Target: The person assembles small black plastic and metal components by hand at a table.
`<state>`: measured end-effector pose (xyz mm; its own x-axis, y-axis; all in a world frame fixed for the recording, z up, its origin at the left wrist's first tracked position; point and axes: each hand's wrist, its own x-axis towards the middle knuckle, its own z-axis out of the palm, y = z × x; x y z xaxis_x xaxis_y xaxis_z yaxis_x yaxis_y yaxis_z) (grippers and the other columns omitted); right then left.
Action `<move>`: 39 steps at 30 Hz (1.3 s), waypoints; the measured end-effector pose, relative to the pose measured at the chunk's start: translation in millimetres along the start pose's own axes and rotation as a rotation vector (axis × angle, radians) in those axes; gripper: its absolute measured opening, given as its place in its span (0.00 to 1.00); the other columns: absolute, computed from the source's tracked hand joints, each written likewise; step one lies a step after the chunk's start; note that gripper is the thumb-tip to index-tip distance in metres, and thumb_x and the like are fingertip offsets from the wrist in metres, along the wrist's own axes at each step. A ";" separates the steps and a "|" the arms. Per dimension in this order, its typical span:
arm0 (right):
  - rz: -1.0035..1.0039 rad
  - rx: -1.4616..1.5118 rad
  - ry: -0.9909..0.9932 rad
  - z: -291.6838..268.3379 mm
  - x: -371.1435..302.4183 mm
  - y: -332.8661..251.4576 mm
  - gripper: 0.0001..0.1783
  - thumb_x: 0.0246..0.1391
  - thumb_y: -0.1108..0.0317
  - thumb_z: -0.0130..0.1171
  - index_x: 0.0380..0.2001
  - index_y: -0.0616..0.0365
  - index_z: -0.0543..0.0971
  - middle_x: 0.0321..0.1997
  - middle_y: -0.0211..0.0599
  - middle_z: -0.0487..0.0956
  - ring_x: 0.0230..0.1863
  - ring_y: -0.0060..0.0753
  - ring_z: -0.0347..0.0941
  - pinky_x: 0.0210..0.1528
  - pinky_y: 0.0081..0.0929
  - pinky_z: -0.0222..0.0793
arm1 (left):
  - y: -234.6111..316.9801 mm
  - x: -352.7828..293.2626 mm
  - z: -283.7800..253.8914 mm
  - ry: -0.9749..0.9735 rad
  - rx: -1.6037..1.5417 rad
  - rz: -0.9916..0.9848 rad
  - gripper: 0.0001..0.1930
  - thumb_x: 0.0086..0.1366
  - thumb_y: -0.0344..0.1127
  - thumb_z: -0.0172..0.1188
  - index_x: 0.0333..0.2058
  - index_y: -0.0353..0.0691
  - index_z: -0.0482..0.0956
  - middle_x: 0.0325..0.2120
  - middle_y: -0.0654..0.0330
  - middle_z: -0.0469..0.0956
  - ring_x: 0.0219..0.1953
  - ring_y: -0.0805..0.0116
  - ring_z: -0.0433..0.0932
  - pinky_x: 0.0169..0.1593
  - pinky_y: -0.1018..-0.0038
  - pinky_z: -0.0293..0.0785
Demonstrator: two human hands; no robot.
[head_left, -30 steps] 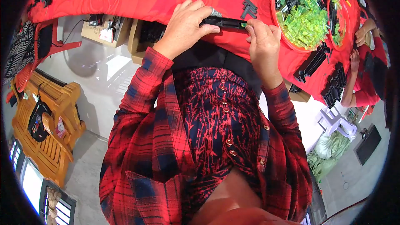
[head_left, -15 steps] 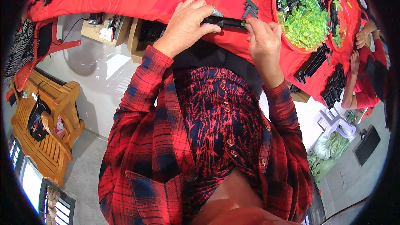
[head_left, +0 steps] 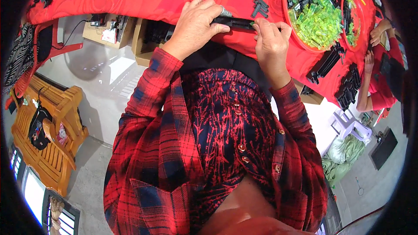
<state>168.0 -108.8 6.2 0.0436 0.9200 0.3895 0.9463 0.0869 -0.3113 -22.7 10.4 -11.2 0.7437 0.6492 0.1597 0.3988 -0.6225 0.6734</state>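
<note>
My left hand (head_left: 194,28) is closed round a long, narrow black plastic part (head_left: 237,22), held level just above the near edge of the red-covered table. A silvery grey wrap or piece (head_left: 225,13) shows by its fingers. At the part's right end, my right hand (head_left: 272,39) pinches a small green piece (head_left: 252,24), mostly hidden by the fingertips. Just beyond that hand, a few small black plastic pieces (head_left: 260,7) lie in a group on the cloth.
Right of my hands stands a red-rimmed basin (head_left: 287,21) of yellow-green translucent and black pieces, with a smaller red tray (head_left: 360,30) beside it. Black parts (head_left: 325,64) lie along the right edge. A co-worker's arm (head_left: 365,82) shows at far right. Cardboard boxes (head_left: 140,45) sit below the table.
My right hand has shifted slightly left, still pinching at the end of the black part. My left hand keeps its hold, almost unmoved.
</note>
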 end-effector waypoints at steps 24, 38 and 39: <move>0.688 0.318 0.234 -66.4 20.8 68.5 0.10 0.63 0.68 0.56 0.42 0.61 0.79 0.33 0.38 0.82 0.26 0.22 0.75 0.29 0.22 0.71 | 9.6 -7.2 -10.8 -0.010 -0.313 -0.092 0.16 0.52 0.35 0.70 0.37 0.34 0.79 0.30 0.57 0.71 0.40 0.60 0.70 0.46 0.68 0.66; 0.416 -0.195 0.241 -56.1 12.5 72.4 0.15 0.63 0.64 0.55 0.49 0.58 0.80 0.36 0.44 0.81 0.36 0.43 0.77 0.44 0.37 0.71 | 26.7 -14.2 -17.2 -0.046 -0.590 -0.145 0.16 0.55 0.33 0.69 0.42 0.36 0.80 0.31 0.59 0.70 0.38 0.66 0.71 0.45 0.73 0.68; 0.466 0.014 0.248 -62.1 10.0 65.5 0.17 0.64 0.62 0.54 0.50 0.60 0.79 0.37 0.44 0.81 0.37 0.41 0.77 0.44 0.36 0.72 | 27.7 -13.1 -17.0 -0.052 -0.594 -0.141 0.16 0.55 0.33 0.69 0.42 0.36 0.80 0.31 0.59 0.70 0.38 0.66 0.71 0.45 0.73 0.68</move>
<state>250.3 -117.6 43.5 0.5348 0.7443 0.4000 0.8043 -0.3033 -0.5110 -30.5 -8.0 17.6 0.7369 0.6758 0.0143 0.1389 -0.1721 0.9752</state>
